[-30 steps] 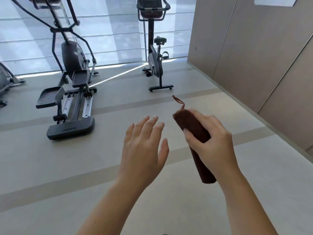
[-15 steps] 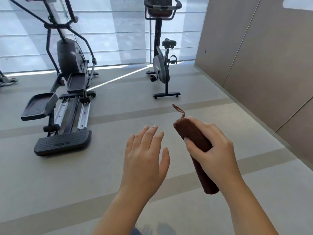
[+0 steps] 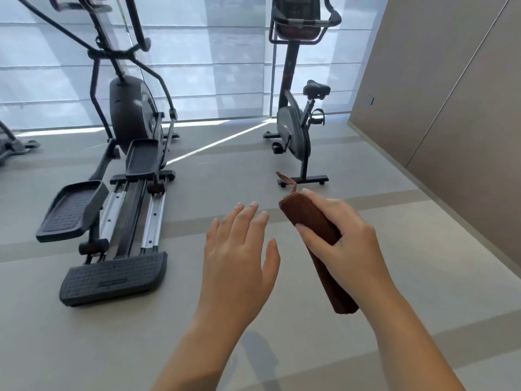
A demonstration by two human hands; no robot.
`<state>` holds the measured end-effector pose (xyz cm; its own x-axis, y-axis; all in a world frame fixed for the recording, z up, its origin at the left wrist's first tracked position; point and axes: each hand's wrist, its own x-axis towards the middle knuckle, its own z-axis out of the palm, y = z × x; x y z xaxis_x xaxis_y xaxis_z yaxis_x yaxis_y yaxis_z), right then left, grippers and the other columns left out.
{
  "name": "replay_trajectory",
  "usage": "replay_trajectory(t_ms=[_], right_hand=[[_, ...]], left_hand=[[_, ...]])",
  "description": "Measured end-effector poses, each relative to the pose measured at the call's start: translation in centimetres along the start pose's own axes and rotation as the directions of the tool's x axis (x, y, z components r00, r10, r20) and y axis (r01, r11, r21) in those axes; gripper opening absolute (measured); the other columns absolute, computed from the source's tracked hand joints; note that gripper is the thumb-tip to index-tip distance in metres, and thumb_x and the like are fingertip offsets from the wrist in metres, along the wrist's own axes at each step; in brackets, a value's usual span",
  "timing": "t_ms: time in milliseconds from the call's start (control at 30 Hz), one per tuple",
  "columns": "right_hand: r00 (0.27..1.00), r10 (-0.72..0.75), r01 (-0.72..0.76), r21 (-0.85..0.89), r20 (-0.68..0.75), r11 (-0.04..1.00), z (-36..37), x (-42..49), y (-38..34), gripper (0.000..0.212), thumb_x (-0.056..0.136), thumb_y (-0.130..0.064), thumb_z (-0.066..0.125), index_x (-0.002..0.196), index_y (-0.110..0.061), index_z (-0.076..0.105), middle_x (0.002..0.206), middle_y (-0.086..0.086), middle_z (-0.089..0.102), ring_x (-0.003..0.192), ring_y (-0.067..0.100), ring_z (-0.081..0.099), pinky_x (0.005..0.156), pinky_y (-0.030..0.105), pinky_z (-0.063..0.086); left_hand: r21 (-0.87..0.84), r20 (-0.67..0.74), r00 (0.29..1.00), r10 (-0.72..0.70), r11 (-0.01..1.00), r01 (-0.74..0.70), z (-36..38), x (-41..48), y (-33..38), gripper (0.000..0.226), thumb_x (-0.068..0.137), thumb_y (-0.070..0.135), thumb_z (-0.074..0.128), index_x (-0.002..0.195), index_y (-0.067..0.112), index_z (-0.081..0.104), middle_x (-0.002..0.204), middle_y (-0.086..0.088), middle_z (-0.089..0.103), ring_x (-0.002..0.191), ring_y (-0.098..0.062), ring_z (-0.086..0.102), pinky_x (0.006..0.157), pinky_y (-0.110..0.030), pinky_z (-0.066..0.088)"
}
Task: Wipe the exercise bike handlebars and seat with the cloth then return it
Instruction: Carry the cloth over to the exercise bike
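The dark upright exercise bike point(image 3: 296, 128) looms nearer than a second ago. The right hand point(image 3: 349, 244) clamps the rolled brown cloth point(image 3: 318, 244), the left hand point(image 3: 239, 258) open, empty – best unroll before reaching handlebars point(image 3: 303, 22) – seat point(image 3: 317, 88)

- The dark upright exercise bike point(image 3: 296, 128) stands ahead of the right hand point(image 3: 349, 244) gripping the rolled brown cloth point(image 3: 315, 230).
- The black elliptical trainer point(image 3: 124, 170) stands left of that grip.
- The empty left hand point(image 3: 239, 261) hovers just left, seemingly apart from the cloth.
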<state>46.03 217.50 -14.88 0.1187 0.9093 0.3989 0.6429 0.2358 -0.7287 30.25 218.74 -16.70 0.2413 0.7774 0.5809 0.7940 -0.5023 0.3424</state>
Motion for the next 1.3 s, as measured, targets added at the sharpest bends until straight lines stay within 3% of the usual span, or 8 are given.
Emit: replay_trajectory(t_ms=[233,533,700,933,1067,1300], right_hand=[[1.000,0.019,-0.019,0.010,-0.008,1.000,4.8,12.2,5.2,0.047,0.080,-0.029,0.063,0.126,-0.034,0.052,0.107,-0.008,0.059,0.093,-0.001,0.053,0.078,0.005,0.040],[0.988,0.009,-0.021,-0.077,-0.152,0.997,4.6,32.5,13.1,0.048,0.080,-0.030,0.061,0.127,-0.032,0.051,0.103,-0.005,0.058,0.088,0.003,0.052,0.076,-0.002,0.035],[0.991,0.006,-0.018,-0.092,-0.132,0.996,6.7,41.9,16.1,0.048,0.081,-0.027,0.062,0.127,-0.033,0.051,0.104,-0.004,0.058,0.086,0.002,0.052,0.076,0.000,0.037],[0.996,0.028,-0.037,-0.101,-0.087,0.994,12.8,52.5,20.8,0.048,0.081,-0.029,0.063,0.127,-0.032,0.050,0.103,-0.008,0.057,0.099,-0.007,0.047,0.078,-0.002,0.035],[0.996,0.052,-0.061,-0.118,-0.076,0.991,17.3,59.7,22.9,0.048,0.081,-0.029,0.063,0.127,-0.034,0.049,0.103,-0.007,0.056,0.095,-0.004,0.051,0.077,-0.001,0.037],[0.997,0.014,-0.026,-0.153,-0.079,0.988,25.3,76.1,22.6,0.047,0.081,-0.030,0.062,0.127,-0.030,0.051,0.103,-0.006,0.057,0.087,0.001,0.053,0.079,0.000,0.037]], left_hand=[[0.000,0.032,0.999,0.006,1.000,-0.006,6.9,9.9,-6.8,0.040,0.086,0.026,0.041,0.114,0.004,0.059,0.121,-0.013,0.060,0.118,-0.032,0.051,0.095,-0.054,0.041],[-0.009,0.017,0.993,0.114,0.993,-0.114,17.8,30.5,-10.3,0.038,0.086,0.025,0.043,0.114,0.005,0.059,0.123,-0.013,0.059,0.120,-0.031,0.050,0.100,-0.049,0.035],[-0.006,0.002,0.997,0.080,0.997,-0.080,21.8,38.6,-14.3,0.035,0.085,0.022,0.049,0.113,0.005,0.060,0.120,-0.014,0.060,0.118,-0.032,0.051,0.099,-0.050,0.035],[-0.042,0.030,0.998,0.051,0.998,-0.049,28.5,47.4,-21.7,0.037,0.084,0.024,0.044,0.111,0.005,0.060,0.118,-0.013,0.061,0.116,-0.032,0.053,0.095,-0.053,0.041],[-0.055,0.028,0.998,0.051,0.997,-0.049,32.3,53.5,-27.2,0.034,0.081,0.019,0.055,0.110,0.003,0.061,0.117,-0.014,0.062,0.114,-0.033,0.054,0.097,-0.052,0.041],[-0.079,0.028,0.999,0.047,0.996,-0.044,35.8,66.3,-38.5,0.034,0.081,0.018,0.055,0.111,0.004,0.060,0.119,-0.014,0.061,0.116,-0.033,0.052,0.095,-0.054,0.041]])
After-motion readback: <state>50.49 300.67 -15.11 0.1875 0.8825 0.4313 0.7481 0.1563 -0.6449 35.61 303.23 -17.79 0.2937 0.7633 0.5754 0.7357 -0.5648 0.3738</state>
